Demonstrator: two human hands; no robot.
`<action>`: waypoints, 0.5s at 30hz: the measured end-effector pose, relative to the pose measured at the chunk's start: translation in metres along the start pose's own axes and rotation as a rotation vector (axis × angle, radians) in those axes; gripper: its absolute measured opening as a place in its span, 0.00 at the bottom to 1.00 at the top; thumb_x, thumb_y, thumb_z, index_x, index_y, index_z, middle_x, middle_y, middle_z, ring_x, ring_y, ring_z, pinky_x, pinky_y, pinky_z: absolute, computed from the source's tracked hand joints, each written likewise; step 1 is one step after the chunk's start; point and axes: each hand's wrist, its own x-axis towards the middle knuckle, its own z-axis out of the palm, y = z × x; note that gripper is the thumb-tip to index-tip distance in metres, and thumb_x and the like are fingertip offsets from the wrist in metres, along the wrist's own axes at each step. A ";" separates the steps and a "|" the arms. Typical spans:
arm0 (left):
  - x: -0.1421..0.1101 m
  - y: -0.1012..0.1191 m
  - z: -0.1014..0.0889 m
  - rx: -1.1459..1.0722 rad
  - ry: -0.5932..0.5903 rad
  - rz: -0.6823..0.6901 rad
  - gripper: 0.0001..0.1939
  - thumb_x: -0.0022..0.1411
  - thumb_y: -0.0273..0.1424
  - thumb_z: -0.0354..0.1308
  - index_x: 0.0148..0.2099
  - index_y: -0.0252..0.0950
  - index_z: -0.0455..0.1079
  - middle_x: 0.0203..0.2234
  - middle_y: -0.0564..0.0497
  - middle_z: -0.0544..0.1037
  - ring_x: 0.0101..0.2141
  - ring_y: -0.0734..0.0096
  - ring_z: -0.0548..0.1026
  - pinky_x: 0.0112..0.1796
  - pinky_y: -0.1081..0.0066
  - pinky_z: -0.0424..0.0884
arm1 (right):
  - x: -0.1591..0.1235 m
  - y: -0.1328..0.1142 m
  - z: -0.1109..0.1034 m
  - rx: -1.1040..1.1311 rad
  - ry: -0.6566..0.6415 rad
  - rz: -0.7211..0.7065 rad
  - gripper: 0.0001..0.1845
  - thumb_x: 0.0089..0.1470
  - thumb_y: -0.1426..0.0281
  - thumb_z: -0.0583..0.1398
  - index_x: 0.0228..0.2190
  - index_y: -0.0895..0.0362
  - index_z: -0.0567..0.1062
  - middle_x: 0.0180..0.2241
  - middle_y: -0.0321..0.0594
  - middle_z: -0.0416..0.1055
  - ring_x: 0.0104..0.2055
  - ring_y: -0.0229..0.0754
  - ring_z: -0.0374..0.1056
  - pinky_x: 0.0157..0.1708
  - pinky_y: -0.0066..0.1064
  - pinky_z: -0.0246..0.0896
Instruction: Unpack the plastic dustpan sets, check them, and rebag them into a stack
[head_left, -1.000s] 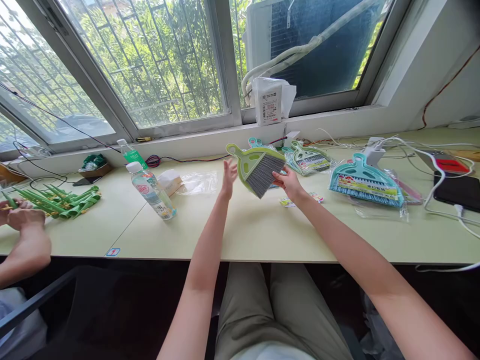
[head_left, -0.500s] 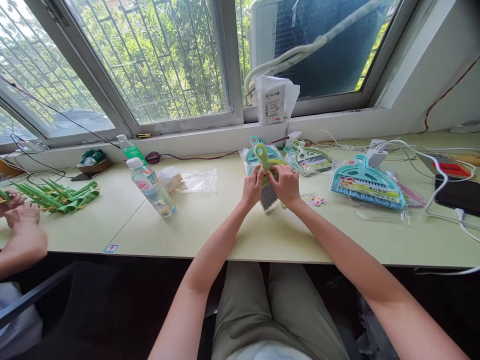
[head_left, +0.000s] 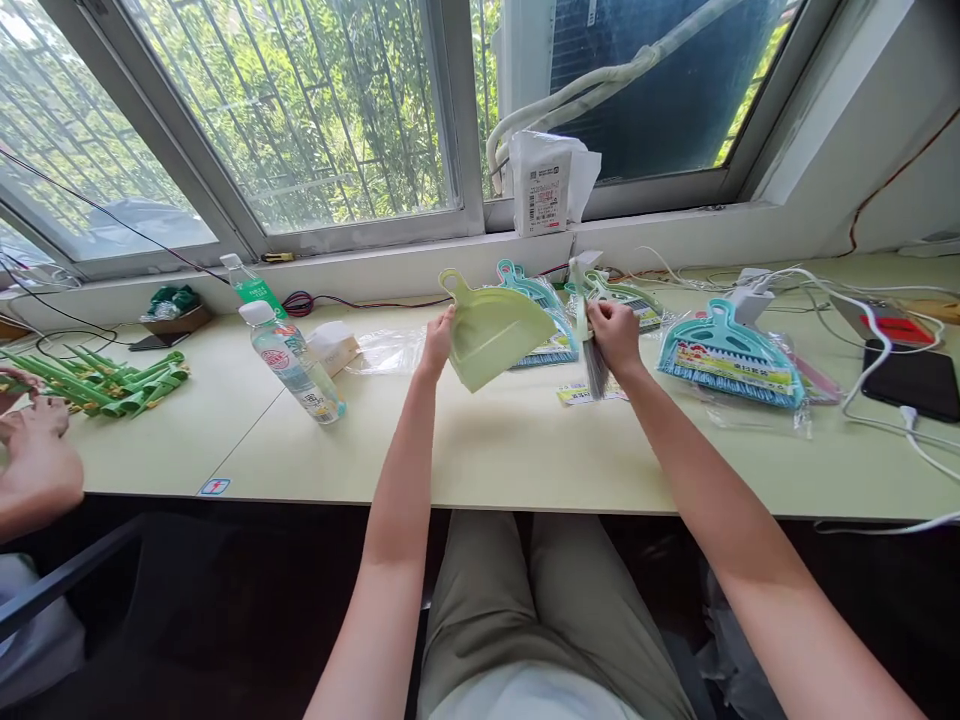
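A light green dustpan is gripped at its left edge by my left hand, its flat pan turned toward me above the table. My right hand is closed around a small hand brush with grey bristles, seen edge-on and pointing down. The two pieces are apart. Behind them lies a blue dustpan-and-brush set in clear wrap, partly covered by the green dustpan. A printed label card rests on the table below the brush.
A packaged blue set and a green one lie to the right, near white cables and a black phone. Two bottles, one a clear bottle, stand left. Farther left, another person's hands are beside green stalk-like pieces.
The brush and dustpan, joined together one second ago, are now separated. My left hand has moved left with the dustpan, my right hand to the right with the brush.
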 end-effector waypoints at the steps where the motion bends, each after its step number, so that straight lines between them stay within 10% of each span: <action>1: 0.002 -0.004 -0.013 0.159 -0.020 -0.056 0.21 0.67 0.45 0.50 0.45 0.35 0.76 0.37 0.46 0.80 0.45 0.58 0.74 0.45 0.66 0.68 | 0.000 0.005 0.001 -0.109 -0.049 0.050 0.21 0.62 0.62 0.51 0.24 0.58 0.76 0.25 0.46 0.73 0.32 0.46 0.67 0.36 0.34 0.57; 6: 0.001 -0.031 -0.041 1.034 -0.017 -0.217 0.18 0.68 0.39 0.48 0.50 0.37 0.75 0.54 0.39 0.72 0.58 0.48 0.65 0.55 0.57 0.60 | -0.008 0.021 0.009 -0.476 -0.232 0.155 0.12 0.58 0.71 0.56 0.37 0.58 0.80 0.39 0.50 0.77 0.42 0.50 0.71 0.39 0.35 0.60; 15: 0.003 -0.043 -0.042 1.056 0.008 -0.184 0.11 0.64 0.33 0.54 0.42 0.34 0.75 0.50 0.36 0.74 0.55 0.50 0.68 0.50 0.62 0.62 | -0.002 0.045 0.005 -0.520 -0.225 0.156 0.13 0.58 0.64 0.60 0.41 0.55 0.80 0.43 0.48 0.77 0.51 0.55 0.68 0.52 0.47 0.54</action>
